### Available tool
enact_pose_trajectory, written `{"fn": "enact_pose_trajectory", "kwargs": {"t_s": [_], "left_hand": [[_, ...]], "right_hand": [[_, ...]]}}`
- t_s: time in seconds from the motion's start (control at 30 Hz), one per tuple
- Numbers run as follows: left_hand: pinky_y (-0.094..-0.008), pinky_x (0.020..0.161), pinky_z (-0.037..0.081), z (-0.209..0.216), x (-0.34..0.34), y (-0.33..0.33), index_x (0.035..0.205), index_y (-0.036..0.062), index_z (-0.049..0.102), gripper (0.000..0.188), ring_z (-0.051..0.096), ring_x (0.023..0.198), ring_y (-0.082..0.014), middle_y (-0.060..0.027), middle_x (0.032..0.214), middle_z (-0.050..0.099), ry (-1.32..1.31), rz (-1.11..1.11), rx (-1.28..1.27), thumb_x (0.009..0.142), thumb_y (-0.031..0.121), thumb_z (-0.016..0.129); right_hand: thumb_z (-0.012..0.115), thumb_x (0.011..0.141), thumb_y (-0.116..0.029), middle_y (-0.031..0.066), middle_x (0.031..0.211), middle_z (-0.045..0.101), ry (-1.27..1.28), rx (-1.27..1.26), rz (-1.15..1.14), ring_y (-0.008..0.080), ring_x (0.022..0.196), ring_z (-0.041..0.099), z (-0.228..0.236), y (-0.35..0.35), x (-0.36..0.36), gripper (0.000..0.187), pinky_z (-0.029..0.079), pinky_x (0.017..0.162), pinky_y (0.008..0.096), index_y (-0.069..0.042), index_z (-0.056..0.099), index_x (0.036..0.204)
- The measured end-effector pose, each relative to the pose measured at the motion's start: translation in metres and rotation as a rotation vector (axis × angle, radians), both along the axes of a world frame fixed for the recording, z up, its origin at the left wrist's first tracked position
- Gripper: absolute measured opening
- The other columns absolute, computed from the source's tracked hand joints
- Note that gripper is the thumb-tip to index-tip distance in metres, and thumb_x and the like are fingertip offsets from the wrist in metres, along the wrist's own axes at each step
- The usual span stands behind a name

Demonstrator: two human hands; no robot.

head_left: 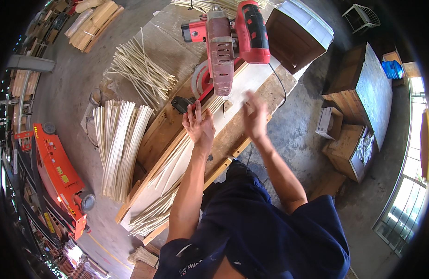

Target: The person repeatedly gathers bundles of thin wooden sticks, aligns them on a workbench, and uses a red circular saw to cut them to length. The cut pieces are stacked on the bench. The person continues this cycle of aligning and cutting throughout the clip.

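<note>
My left hand is spread flat, fingers apart, pressing on a row of thin pale sticks that lie along a long wooden board. Its fingertips reach close to the black base of a red mitre saw, whose round blade stands just beyond. My right hand hovers over the board to the right of the saw, fingers loosely extended and slightly blurred, holding nothing. More stick ends fan out at the near end of the board.
A big bundle of pale sticks lies on the floor to the left, another loose pile beyond it. A red machine stands at far left. Wooden crates and boxes stand to the right.
</note>
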State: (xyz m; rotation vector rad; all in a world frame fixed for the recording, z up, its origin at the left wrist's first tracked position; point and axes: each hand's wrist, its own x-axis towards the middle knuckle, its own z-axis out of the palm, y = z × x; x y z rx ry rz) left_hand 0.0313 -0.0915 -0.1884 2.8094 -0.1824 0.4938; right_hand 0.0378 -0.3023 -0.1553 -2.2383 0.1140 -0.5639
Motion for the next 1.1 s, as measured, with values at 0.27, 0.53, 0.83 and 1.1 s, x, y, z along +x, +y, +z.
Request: {"fn": "enact_pose_trajectory", "kwargs": {"t_s": [0.27,0.53,0.83,1.1], "left_hand": [[-0.0623,0.134,0.035,0.002,-0.005,0.011,0.133,0.0197,0.089,0.044,0.048,0.165,-0.0425,-0.0128,0.178,0.057,0.059,-0.031,0.0,0.089,0.02,0.091],[-0.064,0.131,0.037,0.001,-0.005,0.01,0.133,0.019,0.089,0.04,0.051,0.162,-0.0455,-0.0153,0.178,0.057,0.022,-0.047,0.012,0.093,0.023,0.086],[-0.0655,0.131,0.037,0.009,-0.001,0.012,0.131,0.0178,0.088,0.036,0.051,0.162,-0.0468,-0.0163,0.175,0.06,-0.017,-0.03,-0.022,0.095,0.023,0.086],[-0.0644,0.129,0.039,0.011,-0.001,0.004,0.13,0.0181,0.089,0.037,0.052,0.161,-0.045,-0.0155,0.175,0.06,-0.021,-0.046,-0.004,0.093,0.022,0.087]], "right_hand": [[0.067,0.116,-0.035,0.0256,0.136,0.079,-0.13,0.462,0.211,0.0337,0.122,0.077,0.257,-0.031,0.143,0.054,0.06,0.111,0.0449,0.002,0.066,0.157],[0.076,0.107,-0.022,0.0196,0.12,0.08,0.177,-0.033,0.127,0.0253,0.104,0.079,0.256,-0.003,0.192,0.054,0.065,0.094,0.0388,0.006,0.066,0.152],[0.08,0.096,-0.017,0.0178,0.098,0.076,0.339,0.351,0.239,0.0229,0.068,0.078,0.259,-0.007,0.191,0.064,0.065,0.057,0.04,0.012,0.05,0.144],[0.077,0.095,-0.016,0.0198,0.093,0.079,0.35,0.378,0.222,0.0242,0.068,0.079,0.258,-0.014,0.186,0.061,0.063,0.057,0.0409,0.014,0.052,0.142]]}}
